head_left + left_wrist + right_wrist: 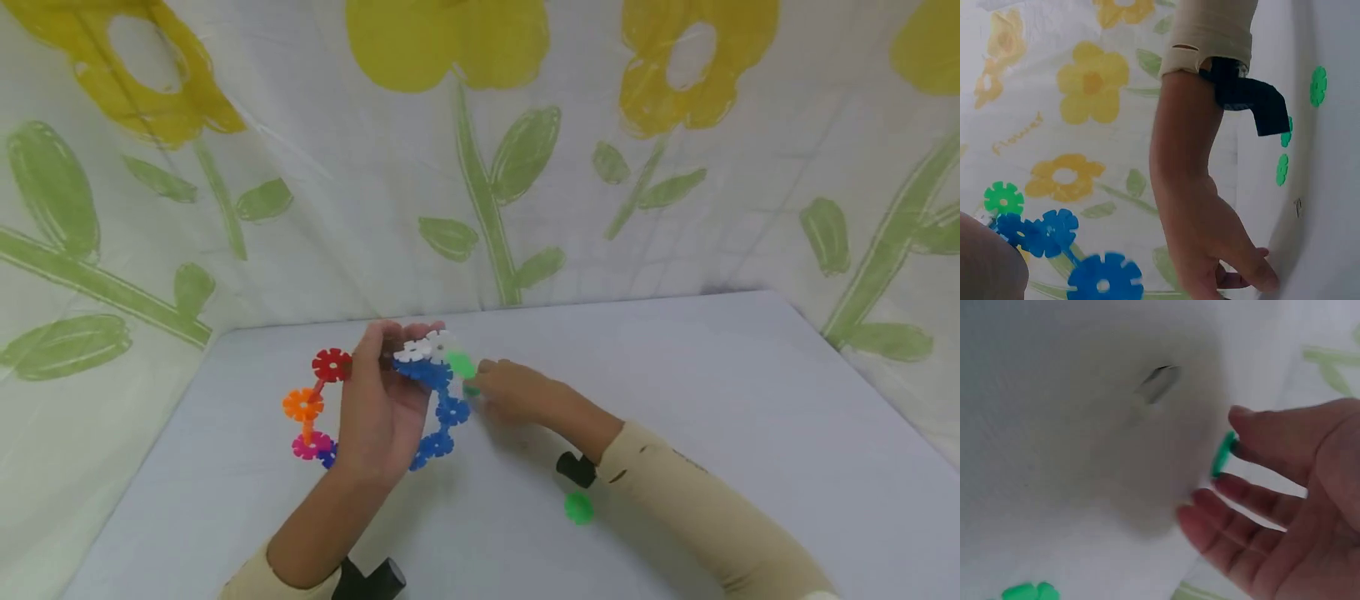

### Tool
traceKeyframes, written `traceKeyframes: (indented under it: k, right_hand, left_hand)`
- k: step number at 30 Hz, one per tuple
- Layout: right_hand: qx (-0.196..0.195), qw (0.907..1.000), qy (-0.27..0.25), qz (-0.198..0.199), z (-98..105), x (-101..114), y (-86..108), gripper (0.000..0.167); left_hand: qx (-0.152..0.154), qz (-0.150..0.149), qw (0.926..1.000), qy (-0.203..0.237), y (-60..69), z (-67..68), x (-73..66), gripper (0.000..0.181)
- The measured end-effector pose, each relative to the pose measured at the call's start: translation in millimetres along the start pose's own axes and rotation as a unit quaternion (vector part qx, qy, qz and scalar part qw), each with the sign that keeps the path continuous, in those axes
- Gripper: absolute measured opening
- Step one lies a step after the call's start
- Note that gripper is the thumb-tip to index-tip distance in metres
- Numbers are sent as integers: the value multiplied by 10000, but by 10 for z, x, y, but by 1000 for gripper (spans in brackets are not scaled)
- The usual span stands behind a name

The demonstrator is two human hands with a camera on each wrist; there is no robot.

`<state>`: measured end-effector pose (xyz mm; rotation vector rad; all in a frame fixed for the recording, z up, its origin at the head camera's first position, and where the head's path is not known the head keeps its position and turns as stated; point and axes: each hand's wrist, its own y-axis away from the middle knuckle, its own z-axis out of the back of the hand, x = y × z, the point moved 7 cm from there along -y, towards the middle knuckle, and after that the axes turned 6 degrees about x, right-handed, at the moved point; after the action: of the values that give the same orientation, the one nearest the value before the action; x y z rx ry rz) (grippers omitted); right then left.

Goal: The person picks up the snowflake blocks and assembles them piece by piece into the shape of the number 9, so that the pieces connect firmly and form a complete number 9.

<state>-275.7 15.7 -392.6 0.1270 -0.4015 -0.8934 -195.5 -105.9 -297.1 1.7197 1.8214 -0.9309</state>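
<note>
**Disc chain [453, 411] in left hand [381, 425]; single green disc [1223, 454] in right hand [521, 393]**

Head view, left to right. Red disc [332, 364], orange disc [303, 405] and pink disc [311, 445] form the chain's left side, out beyond the left hand. That hand grips the disc chain near its top, fingers curled behind the white discs [414, 351], and holds it up over the table [675, 367]. Blue discs curve down along the chain's right side; a light green end disc [461, 364] sits next to the white ones. The right hand is just right of this end. Farther right and nearer the wearer, a loose green disc [579, 508] lies on the table below the right sleeve [697, 500].

Between views: the right wrist view shows the single green disc edge-on, pinched between thumb and fingers; from the head it is mostly covered. The left wrist view shows three green discs on the table, against one in the head view, plus "flower" lettering on the backdrop [1091, 144].
</note>
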Motion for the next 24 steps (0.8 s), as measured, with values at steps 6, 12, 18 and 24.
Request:
traceKeyframes:
  k: [6, 12, 18, 24]
  right_hand:
    - [-246, 9950, -912, -337, -50, -106, -167, 30]
    - [160, 9957, -856, -302, -94, -187, -119, 22]
    - [159, 9919, -1258, 3, -66, -194, 63, 23]
    - [-593, 9157, -3736, 1356, 277, -50, 515, 16]
  left_hand:
    - [-17, 251, 9997, 6, -2, 0, 48, 24]
    - [-20, 298, 9995, 59, 3, 2, 56, 27]
    - [82, 75, 9995, 305, 10, 16, 27, 27]
    - [170, -60, 9991, 376, 15, -13, 2, 33]
